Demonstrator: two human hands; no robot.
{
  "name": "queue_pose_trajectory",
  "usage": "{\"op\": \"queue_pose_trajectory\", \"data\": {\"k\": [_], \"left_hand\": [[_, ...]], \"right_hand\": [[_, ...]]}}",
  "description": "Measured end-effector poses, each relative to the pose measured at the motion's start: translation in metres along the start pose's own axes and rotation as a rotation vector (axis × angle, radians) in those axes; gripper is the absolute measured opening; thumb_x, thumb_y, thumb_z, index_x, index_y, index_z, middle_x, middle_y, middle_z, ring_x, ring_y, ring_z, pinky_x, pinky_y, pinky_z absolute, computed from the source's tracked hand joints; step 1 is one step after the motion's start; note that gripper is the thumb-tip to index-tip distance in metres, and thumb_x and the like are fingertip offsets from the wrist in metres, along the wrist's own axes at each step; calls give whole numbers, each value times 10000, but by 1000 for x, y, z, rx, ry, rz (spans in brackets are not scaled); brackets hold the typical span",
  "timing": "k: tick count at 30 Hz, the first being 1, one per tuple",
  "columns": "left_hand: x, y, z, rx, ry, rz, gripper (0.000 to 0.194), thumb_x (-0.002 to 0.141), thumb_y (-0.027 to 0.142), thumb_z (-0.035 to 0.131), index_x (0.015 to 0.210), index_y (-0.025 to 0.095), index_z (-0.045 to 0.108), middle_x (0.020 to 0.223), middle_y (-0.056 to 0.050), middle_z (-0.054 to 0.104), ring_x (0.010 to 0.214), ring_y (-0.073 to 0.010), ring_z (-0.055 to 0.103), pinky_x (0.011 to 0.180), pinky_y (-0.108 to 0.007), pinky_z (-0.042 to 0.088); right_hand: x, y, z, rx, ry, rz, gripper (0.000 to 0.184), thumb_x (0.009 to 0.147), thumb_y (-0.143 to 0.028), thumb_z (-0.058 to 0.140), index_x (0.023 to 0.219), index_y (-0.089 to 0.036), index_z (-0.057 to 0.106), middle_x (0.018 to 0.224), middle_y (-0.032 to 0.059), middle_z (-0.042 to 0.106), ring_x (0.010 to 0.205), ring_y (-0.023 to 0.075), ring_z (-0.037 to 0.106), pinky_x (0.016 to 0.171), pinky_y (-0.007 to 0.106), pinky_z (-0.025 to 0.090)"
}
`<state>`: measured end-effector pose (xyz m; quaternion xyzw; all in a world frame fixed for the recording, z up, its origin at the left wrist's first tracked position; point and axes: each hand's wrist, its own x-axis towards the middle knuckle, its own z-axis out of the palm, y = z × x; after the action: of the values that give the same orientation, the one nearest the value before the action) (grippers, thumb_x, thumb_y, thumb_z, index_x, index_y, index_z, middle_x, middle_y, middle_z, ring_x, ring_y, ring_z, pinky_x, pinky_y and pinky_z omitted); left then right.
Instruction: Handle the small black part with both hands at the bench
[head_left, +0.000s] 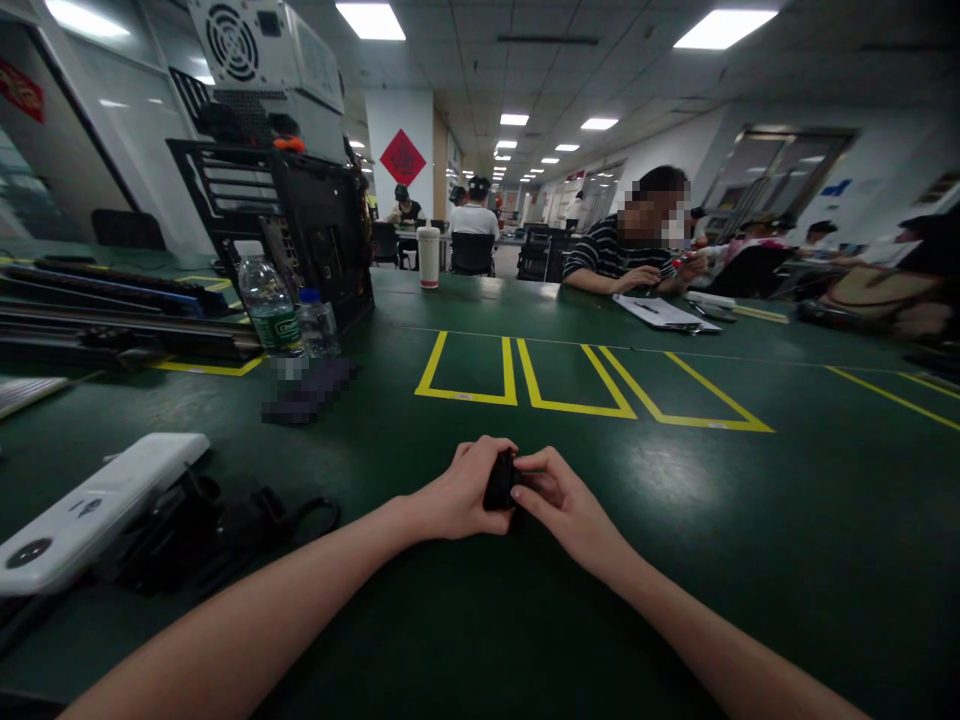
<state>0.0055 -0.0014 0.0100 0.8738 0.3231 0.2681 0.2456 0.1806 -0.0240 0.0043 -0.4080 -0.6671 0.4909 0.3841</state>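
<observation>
Well to the left of the fingers of the left hand [466, 490], a white device [127, 482] and black gear [251, 518] noted on the green tabletop [465, 640]. Left fingers found clamped around a small black object [498, 484] — thumb on its near side, other fingers over its far side, right end exposed. Right hand [568, 502]: thumb and index fingertips close together at that end — pinching or merely touching, cannot tell — with yellow tape outlines [487, 400] beyond the fingers.
</observation>
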Motion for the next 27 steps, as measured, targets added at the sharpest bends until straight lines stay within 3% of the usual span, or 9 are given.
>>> {"op": "queue_pose_trajectory", "data": {"k": [4, 9, 16, 23, 27], "left_hand": [[-1, 2, -2, -24, -15, -12, 603, 641, 190, 638, 1151, 204, 316, 1068, -66, 432, 968, -233, 445, 883, -408, 350], [-1, 0, -1, -18, -24, -6, 624, 632, 176, 638, 1159, 207, 305, 1094, -72, 420, 982, -241, 432, 880, -410, 354], [0, 3, -5, 2, -66, 4, 593, 663, 186, 616, 1162, 199, 296, 1101, -79, 418, 995, -240, 436, 890, -407, 347], [0, 7, -8, 11, -70, 5, 570, 679, 196, 605, 1162, 191, 300, 1091, -75, 424, 986, -227, 438, 900, -395, 343], [0, 8, -8, 27, -65, 3, 593, 659, 185, 615, 1158, 187, 293, 1098, -82, 416, 993, -235, 429, 897, -408, 343]], "right_hand": [[0, -2, -1, -16, -3, 63, 273, 789, -212, 517, 1049, -231, 435, 1091, 36, 502, 1018, 184, 522, 861, 373, 456], [-4, -4, -1, 1, -44, 10, 270, 756, -166, 554, 991, -233, 438, 1056, 21, 505, 1052, 181, 500, 865, 355, 457], [-2, -2, 1, 29, -31, 3, 149, 785, -211, 523, 913, -222, 447, 956, 13, 519, 957, 181, 554, 789, 350, 491], [-1, -2, 0, 1, -14, 56, 292, 782, -212, 525, 1057, -227, 430, 1076, 39, 518, 1006, 183, 530, 856, 369, 460], [-3, 0, -1, 14, -50, 19, 276, 765, -183, 547, 1014, -237, 439, 1032, 15, 532, 993, 173, 539, 855, 360, 460]]}}
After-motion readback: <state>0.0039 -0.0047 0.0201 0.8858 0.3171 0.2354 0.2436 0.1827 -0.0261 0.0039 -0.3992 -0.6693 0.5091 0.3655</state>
